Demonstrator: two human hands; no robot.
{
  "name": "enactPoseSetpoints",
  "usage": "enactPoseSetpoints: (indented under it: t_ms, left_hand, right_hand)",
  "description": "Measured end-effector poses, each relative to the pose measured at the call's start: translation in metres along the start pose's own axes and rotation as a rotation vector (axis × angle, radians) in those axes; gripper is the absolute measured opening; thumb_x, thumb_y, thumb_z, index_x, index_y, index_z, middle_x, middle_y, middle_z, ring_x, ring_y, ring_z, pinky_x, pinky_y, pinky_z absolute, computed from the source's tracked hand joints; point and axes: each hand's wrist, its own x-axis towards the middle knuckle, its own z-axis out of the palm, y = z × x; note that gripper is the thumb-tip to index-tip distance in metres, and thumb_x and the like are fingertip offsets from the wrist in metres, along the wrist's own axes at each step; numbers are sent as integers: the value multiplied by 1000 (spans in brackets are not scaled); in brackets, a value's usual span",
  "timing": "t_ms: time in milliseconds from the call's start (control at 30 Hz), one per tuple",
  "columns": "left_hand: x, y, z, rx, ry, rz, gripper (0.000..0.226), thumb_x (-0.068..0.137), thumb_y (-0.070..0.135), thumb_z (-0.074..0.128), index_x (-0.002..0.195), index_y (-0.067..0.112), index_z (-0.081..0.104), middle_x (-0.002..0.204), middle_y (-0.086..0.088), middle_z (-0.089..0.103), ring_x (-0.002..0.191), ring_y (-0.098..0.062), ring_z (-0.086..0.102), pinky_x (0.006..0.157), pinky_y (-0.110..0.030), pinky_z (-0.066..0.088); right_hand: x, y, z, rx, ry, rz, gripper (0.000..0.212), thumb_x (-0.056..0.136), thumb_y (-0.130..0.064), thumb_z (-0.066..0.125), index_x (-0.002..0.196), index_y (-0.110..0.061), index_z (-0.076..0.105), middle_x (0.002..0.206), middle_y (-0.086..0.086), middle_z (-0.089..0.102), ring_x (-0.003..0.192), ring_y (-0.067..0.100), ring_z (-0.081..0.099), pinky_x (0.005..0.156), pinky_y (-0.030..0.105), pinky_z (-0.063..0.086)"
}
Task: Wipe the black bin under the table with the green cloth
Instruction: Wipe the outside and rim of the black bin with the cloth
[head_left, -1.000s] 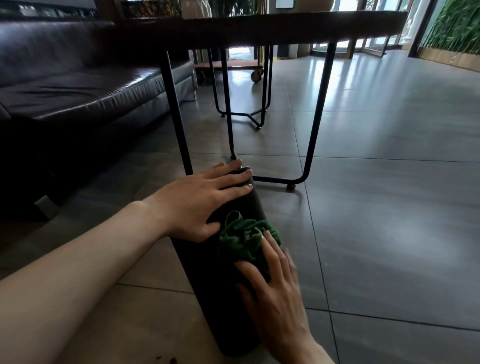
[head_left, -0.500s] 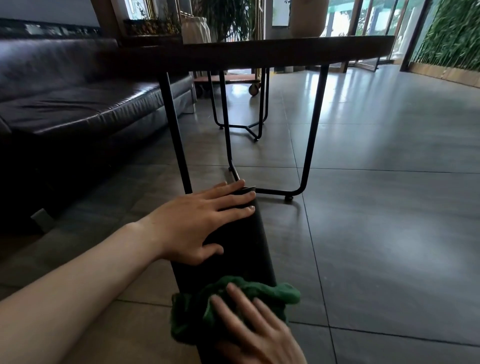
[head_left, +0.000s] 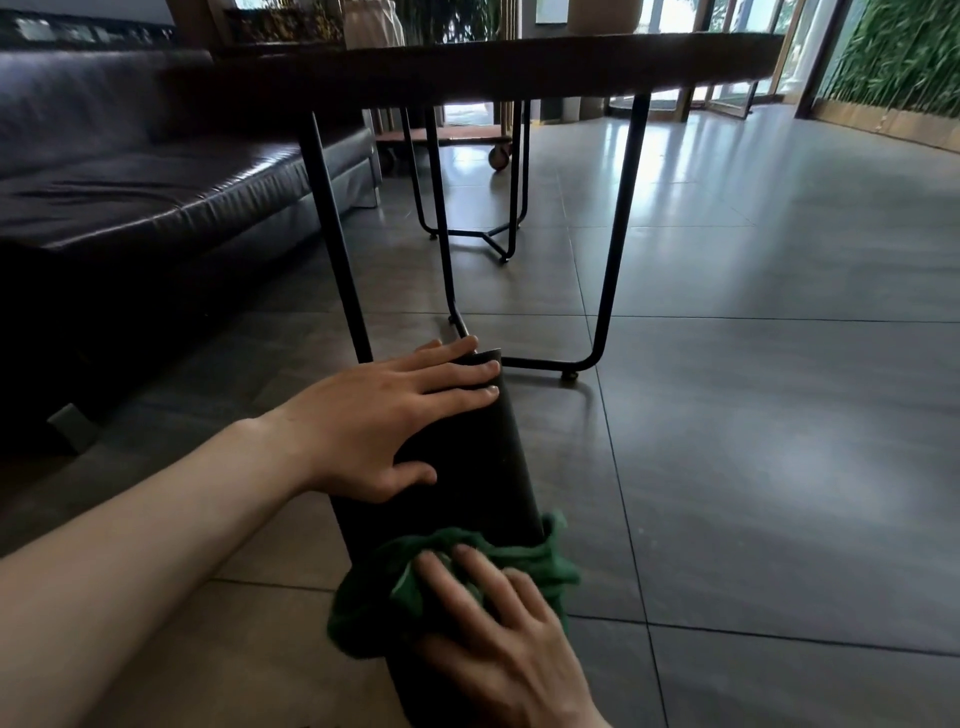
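Nearest the camera, the right hand (head_left: 498, 639) lies flat with fingers spread over the bunched green cloth (head_left: 447, 587), pressing it against the near end of the black bin (head_left: 467, 467); it is not pinching the cloth, only bearing down on it. The bin lies on its side on the tiled floor (head_left: 779, 467), pointing away from the camera toward the table (head_left: 519, 67), its far end close to the table's black legs (head_left: 337, 249). Further along, the left hand (head_left: 395, 421) is open and spread over the bin's far half, fingertips reaching its end, apparently steadying it. To wipe well, the cloth should probably travel the bin's length in long strokes with even palm pressure, kept bunched enough not to slip out. The left hand's hold likely matters most, since a rounded body on smooth tile could roll; turning the bin between strokes would bring the hidden underside round.
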Motion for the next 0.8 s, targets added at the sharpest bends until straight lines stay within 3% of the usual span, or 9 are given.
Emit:
enactPoseSetpoints:
  t_ms: [67,133,233,300,400,567,800]
  left_hand:
    - [-2,0,0,-21,10,-27,90,83,43,73,159,30,26,169,18,11,155,-3,-12,128,-32,8]
    - [-4,-1,0,-43,16,-63,92,83,44,74,159,33,24,169,17,8,155,-3,-12,128,-33,12]
    - [-7,0,0,-58,-25,-96,103,81,47,74,160,42,9,170,15,-10,156,-7,-10,128,-35,15]
    - [-9,4,-3,-57,-54,-74,110,79,45,76,159,46,0,169,14,-17,157,-10,-8,127,-37,18]
    - [-9,15,-6,-22,-38,46,114,75,34,77,159,44,2,170,10,-14,157,-8,-10,127,-34,11]
    - [-28,30,-5,2,60,126,100,76,24,65,161,35,13,171,7,7,158,-12,5,127,-42,20]
    - [-53,58,20,-56,277,-3,71,94,55,58,156,32,33,141,7,48,144,-10,41,123,-54,26]
  right_hand:
    - [1,13,-4,24,28,81,19,103,-30,52,104,-36,70,145,6,62,125,31,64,89,36,57]
    - [3,29,-7,61,50,301,16,96,-25,64,108,-31,72,143,10,62,126,32,60,90,38,57]
    - [3,56,-12,178,182,801,47,77,10,70,109,-24,76,131,5,63,115,34,64,87,33,53]
    - [3,72,-20,247,275,984,63,72,21,66,111,-29,75,123,-4,63,107,26,66,86,25,51]
    - [8,84,-31,398,354,1032,63,76,16,69,110,-37,73,113,-9,65,101,11,66,86,19,52]
    - [18,99,-36,434,457,1149,52,82,8,67,113,-34,71,110,-10,65,102,11,63,92,32,54]
    - [28,97,-34,471,457,1157,55,83,8,67,112,-40,67,109,-10,61,103,11,59,95,37,54]
